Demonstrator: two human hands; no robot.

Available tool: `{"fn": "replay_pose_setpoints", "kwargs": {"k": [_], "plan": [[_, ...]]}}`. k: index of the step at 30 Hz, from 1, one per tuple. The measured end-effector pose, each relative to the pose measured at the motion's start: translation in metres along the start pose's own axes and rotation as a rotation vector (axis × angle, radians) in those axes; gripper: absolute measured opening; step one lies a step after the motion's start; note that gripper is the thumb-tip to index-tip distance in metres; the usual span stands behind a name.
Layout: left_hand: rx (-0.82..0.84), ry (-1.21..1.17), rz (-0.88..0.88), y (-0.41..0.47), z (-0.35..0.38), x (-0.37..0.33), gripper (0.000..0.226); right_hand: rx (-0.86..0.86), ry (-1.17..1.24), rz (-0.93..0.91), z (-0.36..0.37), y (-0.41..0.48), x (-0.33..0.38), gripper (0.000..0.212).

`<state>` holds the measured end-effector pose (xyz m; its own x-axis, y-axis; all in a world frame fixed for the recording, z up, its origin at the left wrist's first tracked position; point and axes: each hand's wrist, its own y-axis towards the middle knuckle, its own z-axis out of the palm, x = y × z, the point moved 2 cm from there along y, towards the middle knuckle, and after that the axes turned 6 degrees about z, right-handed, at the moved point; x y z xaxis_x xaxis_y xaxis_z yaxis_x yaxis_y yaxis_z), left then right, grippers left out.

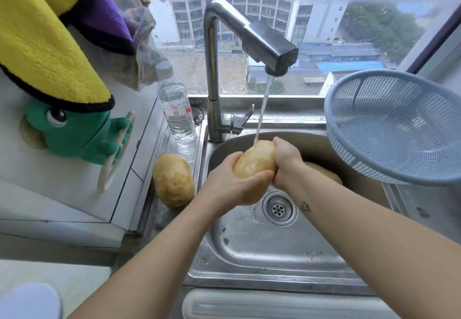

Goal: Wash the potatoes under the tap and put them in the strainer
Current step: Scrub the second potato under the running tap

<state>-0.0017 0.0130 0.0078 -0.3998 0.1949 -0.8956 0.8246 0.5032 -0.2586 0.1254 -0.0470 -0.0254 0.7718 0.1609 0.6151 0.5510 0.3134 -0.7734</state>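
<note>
Left grip: cups the potato from below, thumb curled across its near side.
Right grip: fingers wrapped round the potato's right end.
Forearms: bare, stretched forward, converging.

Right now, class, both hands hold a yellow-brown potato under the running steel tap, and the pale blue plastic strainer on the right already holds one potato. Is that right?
Not quite: the head view shows the pale blue plastic strainer empty. The rest stands: the left hand and the right hand hold the yellow-brown potato under the running steel tap.
</note>
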Motion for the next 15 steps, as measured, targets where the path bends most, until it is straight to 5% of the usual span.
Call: {"fn": "replay_pose_setpoints", "kwargs": {"k": [5,10,15], "plan": [[0.027,-0.6,-0.237,-0.001,0.002,0.01,0.041,0.043,-0.422,-0.494,0.012,-0.008,-0.003,0.031],[0.108,-0.737,-0.319,-0.005,-0.004,0.007,0.043,0.093,-0.747,-0.964,0.009,-0.031,-0.006,0.042],[0.086,-0.62,-0.212,-0.007,-0.007,0.006,0.045,0.174,-0.84,-0.767,0.02,-0.019,0.021,0.033]]}}
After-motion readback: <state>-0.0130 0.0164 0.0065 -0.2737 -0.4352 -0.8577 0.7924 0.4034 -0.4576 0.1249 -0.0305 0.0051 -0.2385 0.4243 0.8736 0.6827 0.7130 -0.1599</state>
